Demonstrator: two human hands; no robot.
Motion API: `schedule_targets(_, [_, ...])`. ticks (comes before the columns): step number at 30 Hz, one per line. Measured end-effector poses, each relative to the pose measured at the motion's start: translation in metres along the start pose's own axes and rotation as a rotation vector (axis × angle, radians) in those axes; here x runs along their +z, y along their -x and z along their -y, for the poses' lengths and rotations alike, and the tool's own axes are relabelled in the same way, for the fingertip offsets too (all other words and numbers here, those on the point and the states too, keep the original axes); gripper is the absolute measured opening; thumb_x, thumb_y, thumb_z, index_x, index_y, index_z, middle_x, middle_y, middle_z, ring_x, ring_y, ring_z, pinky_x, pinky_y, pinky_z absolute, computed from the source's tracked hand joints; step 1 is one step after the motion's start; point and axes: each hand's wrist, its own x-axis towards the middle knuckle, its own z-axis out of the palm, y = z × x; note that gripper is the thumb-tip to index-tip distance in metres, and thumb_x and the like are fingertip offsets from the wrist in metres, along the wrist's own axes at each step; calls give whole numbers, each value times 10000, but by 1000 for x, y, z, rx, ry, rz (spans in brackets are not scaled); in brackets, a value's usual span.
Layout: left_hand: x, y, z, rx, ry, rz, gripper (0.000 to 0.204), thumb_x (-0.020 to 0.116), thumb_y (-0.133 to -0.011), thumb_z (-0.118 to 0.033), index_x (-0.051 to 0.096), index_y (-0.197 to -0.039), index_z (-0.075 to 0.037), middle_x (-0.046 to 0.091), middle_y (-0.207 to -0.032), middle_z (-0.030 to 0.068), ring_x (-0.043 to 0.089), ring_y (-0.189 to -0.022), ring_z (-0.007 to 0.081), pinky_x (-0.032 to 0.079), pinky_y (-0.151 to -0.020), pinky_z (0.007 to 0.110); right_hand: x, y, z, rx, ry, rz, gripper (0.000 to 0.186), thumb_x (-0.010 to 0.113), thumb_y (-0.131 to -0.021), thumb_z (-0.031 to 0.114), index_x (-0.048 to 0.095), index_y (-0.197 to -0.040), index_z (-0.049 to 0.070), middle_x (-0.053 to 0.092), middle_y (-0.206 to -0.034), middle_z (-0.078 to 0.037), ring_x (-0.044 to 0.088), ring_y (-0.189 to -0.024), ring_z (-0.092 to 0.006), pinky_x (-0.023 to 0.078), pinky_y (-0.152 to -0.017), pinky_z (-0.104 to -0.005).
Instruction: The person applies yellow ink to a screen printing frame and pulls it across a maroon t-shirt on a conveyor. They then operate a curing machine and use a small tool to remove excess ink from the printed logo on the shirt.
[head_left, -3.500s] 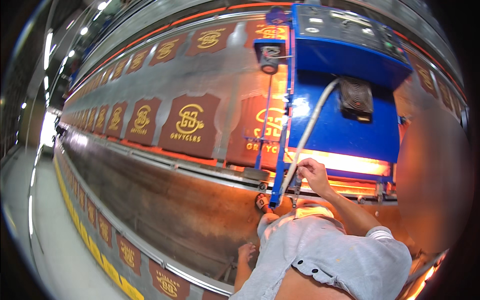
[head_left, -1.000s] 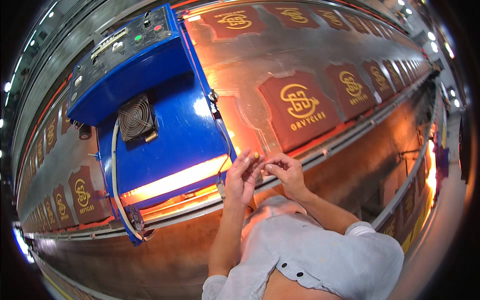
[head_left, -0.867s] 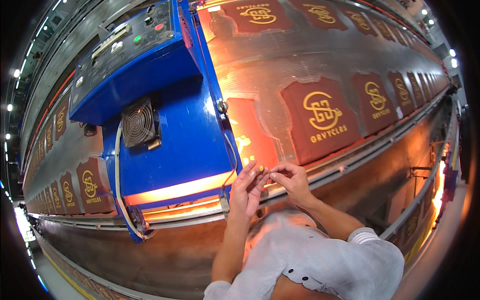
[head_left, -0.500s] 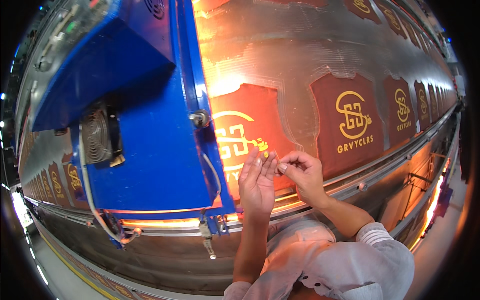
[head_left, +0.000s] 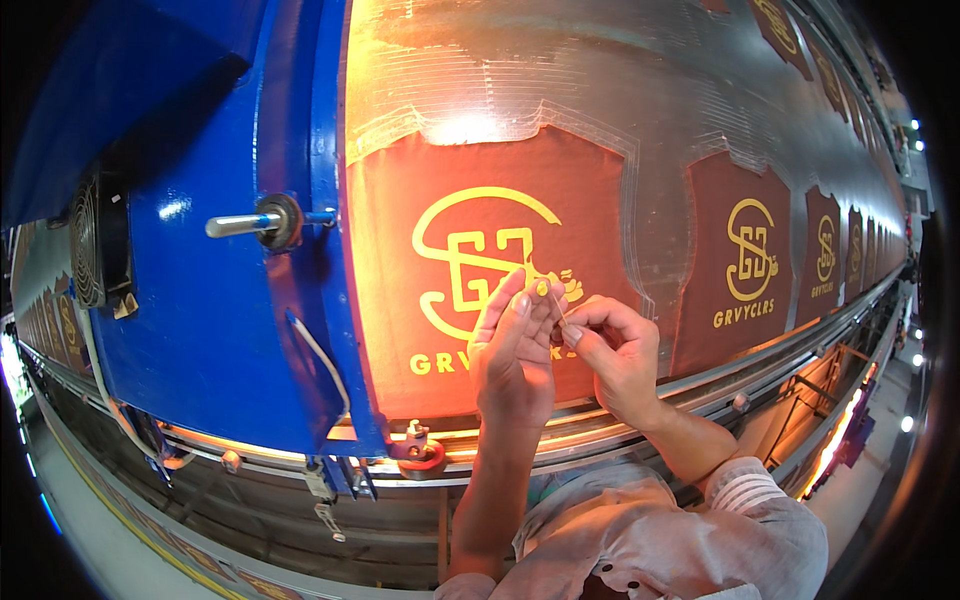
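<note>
My left hand (head_left: 515, 370) is raised palm up, with its fingers loosely curved and apart. A small round yellow dab (head_left: 543, 287), perhaps ink, sits at its fingertips. Close beside it, my right hand (head_left: 622, 360) pinches a thin stick (head_left: 560, 307) between thumb and fingers. The stick's tip points toward the yellow dab; whether they touch, I cannot tell. Beneath both hands lies a dark red shirt panel (head_left: 590, 220) with a yellow printed emblem and lettering, partly hidden by the hands.
A large blue machine housing (head_left: 220, 330) with a fan (head_left: 88, 240) and a metal handle (head_left: 240, 225) stands at the left. Similar red panels (head_left: 740, 200) line the grey table (head_left: 660, 110) to the right. A metal rail (head_left: 700, 380) runs along the near edge.
The blue housing has shifted left in view, uncovering more of the red panel under my hands. My hands stay together in nearly the same pose.
</note>
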Motion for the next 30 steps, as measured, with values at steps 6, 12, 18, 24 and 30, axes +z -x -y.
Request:
schedule_targets(6, [-12, -5, -8, 29, 24, 3, 361, 555, -960, -102, 470, -1285, 32, 637, -1108, 149, 616, -1103, 256, 489, -937, 367, 13, -6, -7, -6, 80, 1, 66, 633, -874, -26, 645, -937, -41, 644, -833, -12, 559, -733, -28, 452, -638, -177])
schedule_targets(12, [-22, -5, -11, 40, 16, -6, 336, 564, -959, -107, 495, -1262, 23, 645, -1090, 137, 621, -1091, 247, 488, -933, 363, 18, -7, -14, 12, 122, 15, 65, 636, -866, -21, 648, -928, -37, 652, -823, -26, 562, -725, -29, 452, -632, -188])
schedule_targets(18, [-28, -4, -15, 42, 26, -9, 327, 564, -959, -104, 499, -1255, 20, 646, -1091, 138, 623, -1080, 252, 486, -945, 366, 23, -4, -18, 23, 108, 17, 63, 631, -866, -23, 651, -925, -35, 662, -834, -33, 571, -726, -35, 462, -637, -194])
schedule_targets(24, [-41, 1, -24, 92, 50, -28, 332, 567, -955, -108, 503, -1258, 10, 630, -1117, 112, 613, -1074, 242, 470, -1012, 388, 28, 1, -24, 49, 17, 15, 62, 624, -871, -37, 649, -928, -40, 655, -847, -38, 589, -769, -55, 473, -675, -196])
schedule_targets(30, [-125, 21, -80, 401, -14, -69, 392, 657, -891, -71, 493, -1238, 13, 677, -983, 168, 670, -1000, 295, 544, -935, 445, 17, -8, -33, -8, 188, 20, 72, 654, -860, -35, 678, -926, -20, 608, -812, -15, 545, -736, -70, 437, -638, -207])
